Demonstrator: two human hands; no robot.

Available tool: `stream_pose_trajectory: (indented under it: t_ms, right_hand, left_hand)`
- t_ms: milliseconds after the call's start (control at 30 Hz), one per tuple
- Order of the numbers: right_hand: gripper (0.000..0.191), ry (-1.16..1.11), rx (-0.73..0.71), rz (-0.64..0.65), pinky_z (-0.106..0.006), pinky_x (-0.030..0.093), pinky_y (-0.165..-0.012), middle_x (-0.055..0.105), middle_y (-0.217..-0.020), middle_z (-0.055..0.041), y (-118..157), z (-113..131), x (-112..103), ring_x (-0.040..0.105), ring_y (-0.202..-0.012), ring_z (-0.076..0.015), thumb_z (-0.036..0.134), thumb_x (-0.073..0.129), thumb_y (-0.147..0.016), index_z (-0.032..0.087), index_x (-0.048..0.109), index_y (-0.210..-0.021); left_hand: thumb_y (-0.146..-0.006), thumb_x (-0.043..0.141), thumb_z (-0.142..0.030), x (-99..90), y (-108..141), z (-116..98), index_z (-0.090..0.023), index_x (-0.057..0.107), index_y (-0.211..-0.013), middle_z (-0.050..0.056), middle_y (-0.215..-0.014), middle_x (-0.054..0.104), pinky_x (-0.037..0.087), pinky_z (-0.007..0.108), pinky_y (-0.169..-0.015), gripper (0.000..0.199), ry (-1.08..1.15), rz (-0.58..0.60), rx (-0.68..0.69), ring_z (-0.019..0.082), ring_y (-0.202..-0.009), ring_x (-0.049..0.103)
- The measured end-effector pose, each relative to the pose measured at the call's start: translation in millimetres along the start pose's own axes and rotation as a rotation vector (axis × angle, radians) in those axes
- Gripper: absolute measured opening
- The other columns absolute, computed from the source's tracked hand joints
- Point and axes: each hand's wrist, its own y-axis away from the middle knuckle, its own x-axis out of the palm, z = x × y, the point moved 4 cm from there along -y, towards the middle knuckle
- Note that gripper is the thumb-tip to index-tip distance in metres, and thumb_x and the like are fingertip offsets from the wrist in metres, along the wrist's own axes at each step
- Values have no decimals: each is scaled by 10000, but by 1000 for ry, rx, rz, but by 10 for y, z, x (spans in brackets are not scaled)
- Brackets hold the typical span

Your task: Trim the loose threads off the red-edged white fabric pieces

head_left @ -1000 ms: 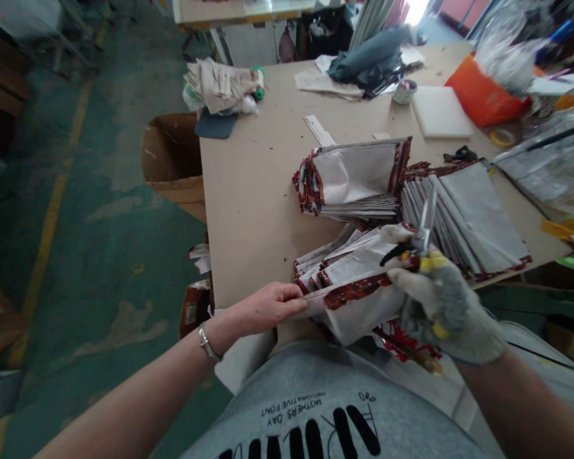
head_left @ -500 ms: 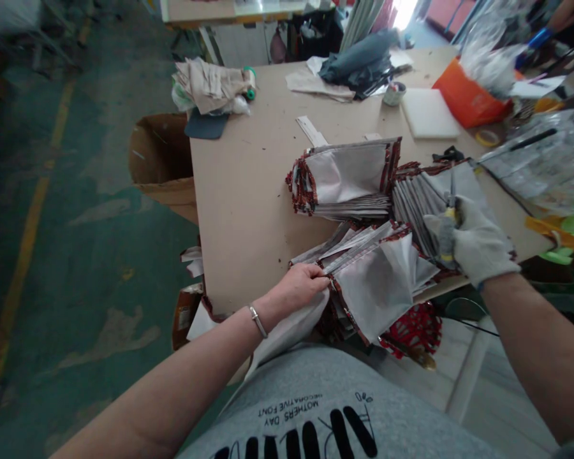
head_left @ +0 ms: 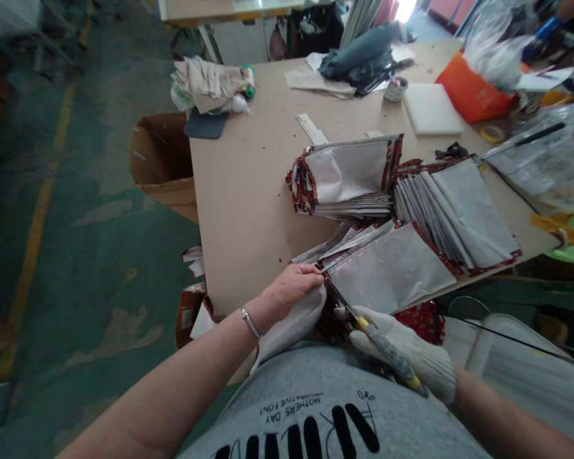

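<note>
My bare left hand [head_left: 294,287], with a bracelet at its wrist, pinches the edge of a silvery-white fabric piece [head_left: 294,325] that hangs over the table's front edge. My right hand [head_left: 406,344], in a white knit glove, is closed around yellow-and-grey scissors [head_left: 385,347]; their dark tips reach close to the left fingertips. Just beyond the hands lies a fanned pile of silvery pieces with red-brown edges [head_left: 392,271]. Behind it sits a folded stack [head_left: 349,172], and to the right another fanned stack [head_left: 473,217].
The table [head_left: 239,191] also bears beige cloth [head_left: 213,86], dark fabric [head_left: 358,57], a white block [head_left: 433,109], an orange bag [head_left: 476,89] and clear plastic [head_left: 550,159]. A cardboard box [head_left: 160,153] stands left of it. A person's arm shows at the upper right.
My right hand has moved left and toward my body with the scissors, from the right stack to beside my left hand. The top piece of the near pile now lies flatter.
</note>
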Motion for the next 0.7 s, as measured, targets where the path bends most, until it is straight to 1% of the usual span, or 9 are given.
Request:
stream_pose_trajectory:
  t_ms: [100,267,400,500,567,700]
  right_hand:
    - [419,3,1,30,-381,522,-823,691,-937,-51,-34,-33,5,637,-889,-272,553,614,-862,202,670,-1083]
    - [511,45,-2,-21,-405,510,-852,691,-1056,-73,-169,-2,44,639,-938,-279,528,604,-864,208,596,-1263]
    - [481,112,16,-71,-429,494,-892,696,-1059,-74,-297,27,71,635,-969,-284,526,613,-849,225,594,-1225]
    - [461,116,22,-82,-411,500,-853,696,-1006,-65,-345,53,86,633,-917,-269,542,599,-858,217,611,-1185]
    - [469,61,-20,-85,-377,508,-821,694,-985,-59,-368,62,108,627,-881,-249,541,601,-861,199,617,-1180]
    - [439,-64,-126,-118,-344,515,-830,694,-978,-60,-402,36,150,615,-878,-230,517,608,-872,165,639,-1132]
  left_hand:
    - [-618,625,-269,16,15,-6,-171,576,-605,-34,-561,517,299,245,-532,111,-4,-2,-1,103,-529,421]
    - [-620,630,-265,40,25,-10,-157,612,-614,-24,-586,545,307,245,-535,110,-1,1,-8,104,-534,433]
    - [-622,622,-255,26,11,12,-150,615,-608,-29,-586,536,313,241,-540,106,27,1,11,95,-530,420]
    - [-629,620,-256,9,11,27,-150,617,-621,-32,-579,533,309,240,-532,106,46,-4,3,91,-515,416]
    - [-633,620,-258,4,17,24,-149,622,-633,-32,-579,538,308,240,-531,109,53,-4,0,91,-511,417]
    - [-631,628,-264,-6,24,10,-147,616,-638,-31,-598,545,310,237,-546,117,62,7,15,90,-532,415]
